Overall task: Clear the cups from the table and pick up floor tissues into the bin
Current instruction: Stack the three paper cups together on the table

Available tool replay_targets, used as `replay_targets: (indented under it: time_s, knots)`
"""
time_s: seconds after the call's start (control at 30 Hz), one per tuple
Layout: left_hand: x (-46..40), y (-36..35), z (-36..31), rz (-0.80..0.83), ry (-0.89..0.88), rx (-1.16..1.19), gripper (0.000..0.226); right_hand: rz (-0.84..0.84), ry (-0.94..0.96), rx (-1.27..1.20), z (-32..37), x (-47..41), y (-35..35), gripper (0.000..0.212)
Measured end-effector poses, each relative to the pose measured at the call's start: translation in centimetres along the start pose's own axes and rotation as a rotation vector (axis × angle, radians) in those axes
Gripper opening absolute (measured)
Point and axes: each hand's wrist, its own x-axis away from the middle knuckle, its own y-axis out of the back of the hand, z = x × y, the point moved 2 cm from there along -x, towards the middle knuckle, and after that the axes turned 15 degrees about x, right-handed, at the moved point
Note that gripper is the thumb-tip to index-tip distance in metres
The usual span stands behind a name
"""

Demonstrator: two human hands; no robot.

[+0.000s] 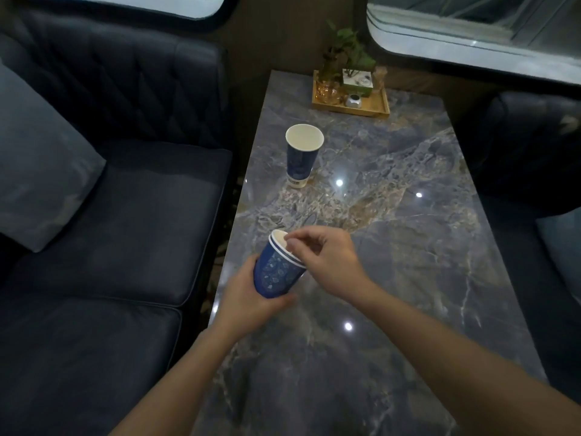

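Observation:
Blue paper cups nested together (276, 273) are tilted over the left edge of the grey marble table (393, 247). My left hand (251, 297) grips their lower part from below. My right hand (323, 256) pinches the white rim at the top with thumb and fingertips. Two rims show, one inside the other. A second tall blue paper cup (302, 155) with a white inside stands upright farther back on the table, apart from both hands. No tissues or bin are in view.
A wooden tray (349, 110) with a plant, a glass jar and a small box sits at the table's far end. Dark blue sofas (110, 231) flank the table, with a grey cushion (41, 171) on the left one. Windows line the back wall.

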Motion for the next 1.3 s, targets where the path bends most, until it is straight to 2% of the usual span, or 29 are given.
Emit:
replay_targets:
  time_s: [0.3, 0.5, 0.63, 0.93, 1.13, 1.3]
  knots:
    - [-4.7, 2.7, 1.3, -0.06, -0.045, -0.015, 0.07, -0.18, 0.079, 0.323, -2.5, -13.0, 1.2, 0.02]
    - [-6.1, 3.3, 2.2, -0.059, -0.059, 0.01, 0.076, -0.14, 0.304, 0.84, -3.1, -19.0, 1.5, 0.033]
    - [-6.5, 3.5, 2.7, -0.07, -0.048, 0.019, 0.077, -0.091, 0.291, 1.019, -3.6, -20.7, 0.8, 0.027]
    - [-3.9, 3.6, 3.3, -0.085, 0.0, 0.036, 0.075, -0.128, 0.202, 0.939, -3.3, -18.0, 1.2, 0.024]
    - [1.0, 3.4, 2.7, -0.085, 0.048, 0.012, 0.068, -0.125, 0.114, 0.714, -1.6, -11.0, 3.6, 0.016]
    - [5.7, 3.1, 1.7, -0.09, 0.073, 0.0, 0.062, -0.214, 0.074, 0.554, 0.2, -3.7, 6.0, 0.013]
